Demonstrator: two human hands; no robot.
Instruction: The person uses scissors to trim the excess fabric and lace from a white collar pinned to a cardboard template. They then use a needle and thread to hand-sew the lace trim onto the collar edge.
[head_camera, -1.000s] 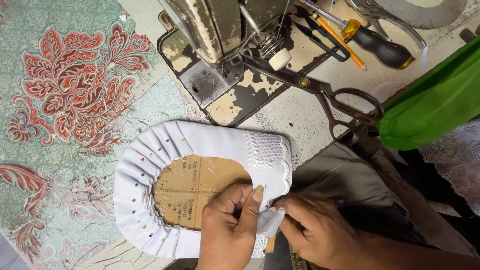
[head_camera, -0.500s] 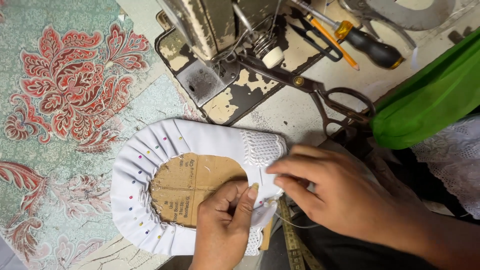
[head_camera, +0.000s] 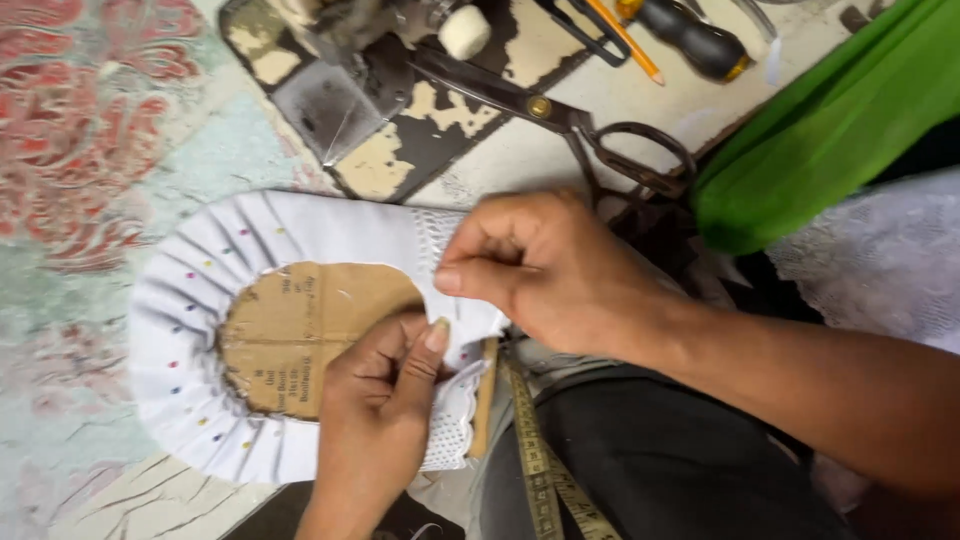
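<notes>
Here, a white pleated fabric piece, studded with coloured pins and folded around a cardboard form, is laid flat on the patterned worktable. Its lace edge is pinched by the right hand; the left hand is pressed closed on the cardboard. Black scissors are seen just behind.
</notes>
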